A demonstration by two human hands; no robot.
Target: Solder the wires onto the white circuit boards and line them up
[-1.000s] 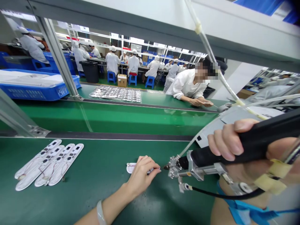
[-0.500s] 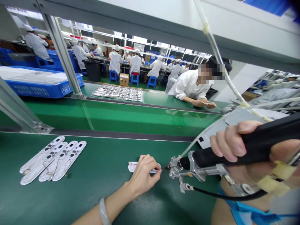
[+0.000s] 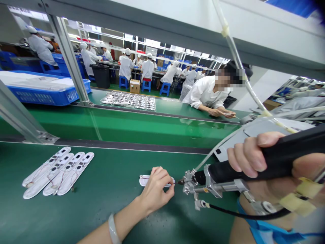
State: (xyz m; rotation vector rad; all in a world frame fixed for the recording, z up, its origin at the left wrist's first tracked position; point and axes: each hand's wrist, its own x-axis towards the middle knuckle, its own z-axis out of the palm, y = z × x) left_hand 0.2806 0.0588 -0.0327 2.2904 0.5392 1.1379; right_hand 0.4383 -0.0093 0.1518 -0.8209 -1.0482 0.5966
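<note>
Green assembly bench (image 3: 109, 217): left hand (image 3: 156, 186) pinched a small white piece (image 3: 143, 181) at six o'clock; right hand (image 3: 247, 157) gripped a black corded tool (image 3: 291, 151), tip just beside it, at four o'clock.

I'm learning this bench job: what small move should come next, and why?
Probably ease the soldering iron slightly left: its tip sits just apart from the white strip, which the left hand pinches against the bench, while the right hand grips the iron.

Our left hand (image 3: 156, 188): one white strip (image 3: 145, 181), pinched, on green tabletop (image 3: 111, 217). Our right hand (image 3: 256, 159): black-handled tool (image 3: 228, 171), tip just beside strip.
</note>
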